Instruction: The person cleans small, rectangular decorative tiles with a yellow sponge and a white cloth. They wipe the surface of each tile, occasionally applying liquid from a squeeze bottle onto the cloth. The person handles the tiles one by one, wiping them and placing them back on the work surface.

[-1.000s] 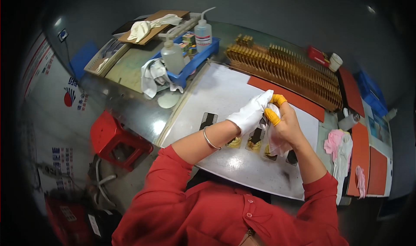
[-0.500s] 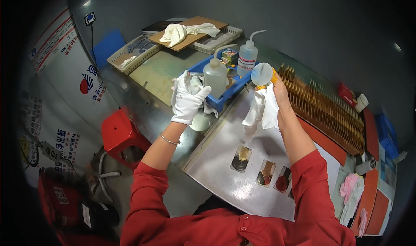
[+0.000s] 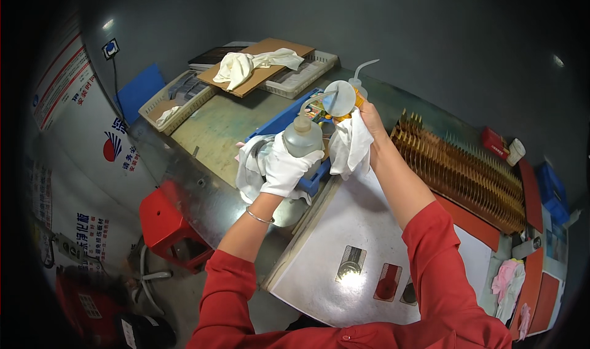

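Note:
My left hand, in a white glove, closes round a translucent squeeze bottle. The bottle's bent spout reaches right, and its tip overlaps the round clear lens-like disc in the view; contact cannot be told. With orange covers on its fingertips, my right hand grips that disc at its edge, and a white cloth hangs from the same hand. Under and beside the left glove lies another white cloth. A second squeeze bottle stands behind the disc, partly hidden. The blue tray lies around the first bottle.
On the white board lie several small reflective plates. A long slotted gold-brown rack stands at the right. Cardboard with a cloth rests on shallow baskets at the back. A red stool stands left.
My left hand has moved right and down onto the squeeze bottle and taken hold of it. Its spout now points at the disc. My right hand has shifted left with disc and cloth.

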A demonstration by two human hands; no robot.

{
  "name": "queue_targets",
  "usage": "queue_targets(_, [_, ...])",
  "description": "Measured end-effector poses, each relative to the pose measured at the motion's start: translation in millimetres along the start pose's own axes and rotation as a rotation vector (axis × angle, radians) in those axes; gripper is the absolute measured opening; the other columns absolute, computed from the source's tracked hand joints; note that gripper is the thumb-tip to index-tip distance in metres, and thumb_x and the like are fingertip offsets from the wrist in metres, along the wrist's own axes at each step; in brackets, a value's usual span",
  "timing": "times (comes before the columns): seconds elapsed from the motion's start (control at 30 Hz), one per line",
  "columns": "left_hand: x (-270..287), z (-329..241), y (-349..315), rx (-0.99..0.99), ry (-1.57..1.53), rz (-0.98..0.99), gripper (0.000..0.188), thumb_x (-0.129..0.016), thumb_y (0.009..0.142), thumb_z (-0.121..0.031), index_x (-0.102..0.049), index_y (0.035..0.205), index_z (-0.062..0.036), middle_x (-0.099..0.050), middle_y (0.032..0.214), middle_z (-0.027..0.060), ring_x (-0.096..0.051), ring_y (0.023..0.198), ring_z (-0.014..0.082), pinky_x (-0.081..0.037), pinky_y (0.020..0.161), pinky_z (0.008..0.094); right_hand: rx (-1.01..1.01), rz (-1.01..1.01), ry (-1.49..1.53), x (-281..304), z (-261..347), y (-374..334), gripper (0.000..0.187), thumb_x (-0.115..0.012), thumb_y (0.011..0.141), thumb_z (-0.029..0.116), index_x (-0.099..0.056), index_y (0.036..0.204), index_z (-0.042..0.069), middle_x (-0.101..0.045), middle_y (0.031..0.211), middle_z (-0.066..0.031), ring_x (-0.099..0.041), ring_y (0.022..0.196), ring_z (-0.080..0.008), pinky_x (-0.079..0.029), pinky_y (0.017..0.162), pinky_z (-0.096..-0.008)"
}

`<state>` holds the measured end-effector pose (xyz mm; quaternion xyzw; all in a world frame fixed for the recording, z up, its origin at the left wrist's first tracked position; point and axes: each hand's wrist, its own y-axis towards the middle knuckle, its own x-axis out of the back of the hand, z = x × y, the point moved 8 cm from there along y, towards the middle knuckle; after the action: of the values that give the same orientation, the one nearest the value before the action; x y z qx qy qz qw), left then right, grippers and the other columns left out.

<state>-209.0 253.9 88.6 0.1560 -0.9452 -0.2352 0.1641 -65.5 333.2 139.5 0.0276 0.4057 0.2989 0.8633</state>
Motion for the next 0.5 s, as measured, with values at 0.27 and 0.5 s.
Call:
queue_targets(0.27, [1,11,0,0.023,-0.011,-0.023,0.062,-0.080,0.056,-0.026,-0.050,0.105,-0.0041,-0.060,0.098,0.0099,-0.058,0.090,0.0223,-0.046,0.079,0.0337,0.024,0.003,-0.033,-3,2,7,0.019,-0.044,0.091,0.019,-0.052,0.103,0.008,-0.059,0.087,-0.0063,-0.062,0.073,-0.0164,-0.054,0.061,-0.0286])
queue_targets(0.5, [3,-9,-2,0.011,-0.030,0.028,0.058,-0.079,0.062,-0.017,-0.048,0.109,-0.0031,-0.057,0.101,0.0082,-0.056,0.089,0.0181,-0.045,0.080,0.0315,-0.029,-0.038,0.107,-13,3,-4,0.016,-0.043,0.090,0.015,-0.052,0.100,0.006,-0.059,0.086,-0.0104,-0.062,0.071,-0.0217,-0.056,0.061,-0.0368])
